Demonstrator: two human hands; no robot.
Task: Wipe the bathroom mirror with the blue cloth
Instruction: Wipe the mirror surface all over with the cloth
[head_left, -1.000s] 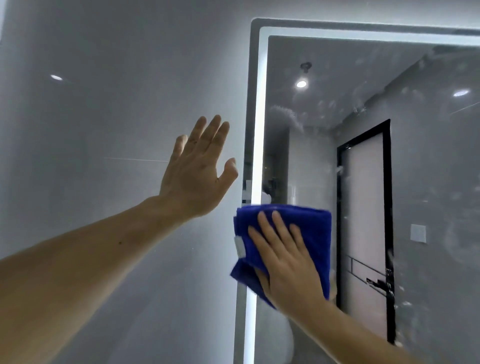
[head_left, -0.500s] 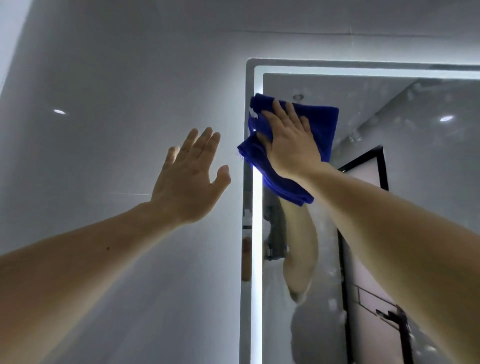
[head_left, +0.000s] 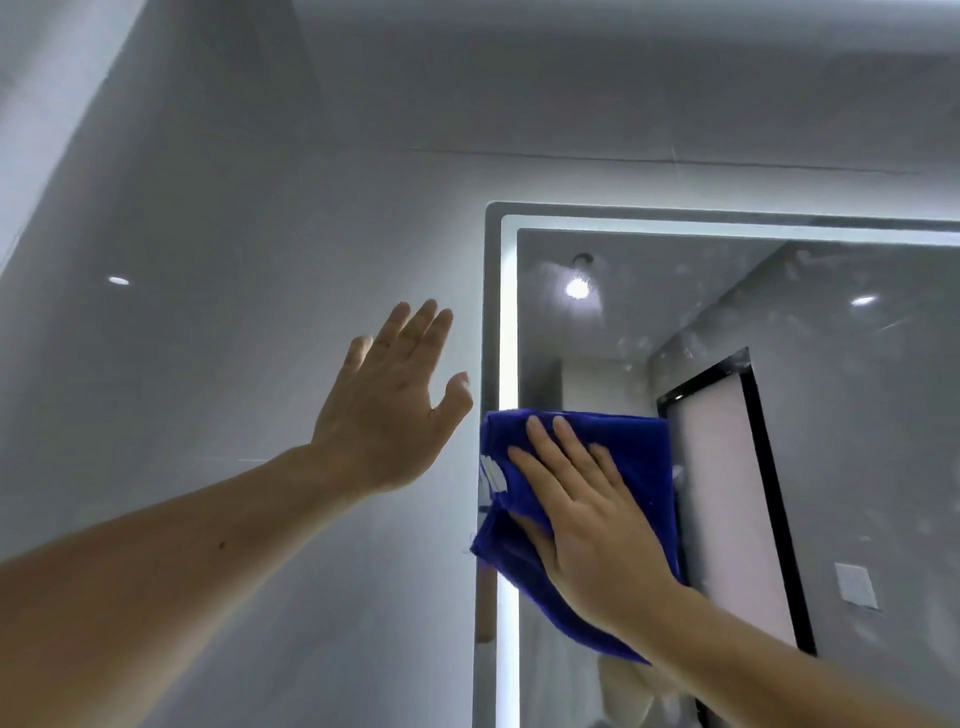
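1. Head view, position change: half a second ago the right hand pressed the blue cloth into the mirror's top left corner. The cloth now sits lower on the left edge, about where it was a second ago — one full up-and-down stroke.

2. Head view, right grip: the palm lies flat, fingers spread on the folded cloth, pressing it against the mirror. The hand is not clamped round the cloth; it pins it to the glass. The cloth's left edge overlaps the lit strip of the frame.

3. Head view, left grip: the left hand is open, fingers apart, holding nothing, and is unchanged over the last second. It appears braced on the grey wall just left of the mirror; contact cannot be confirmed.

4. Head view, meaning for the task: pale smears show across the upper and right glass — judged not yet wiped. Only the left column looks covered, so the task is judged at an early stage.
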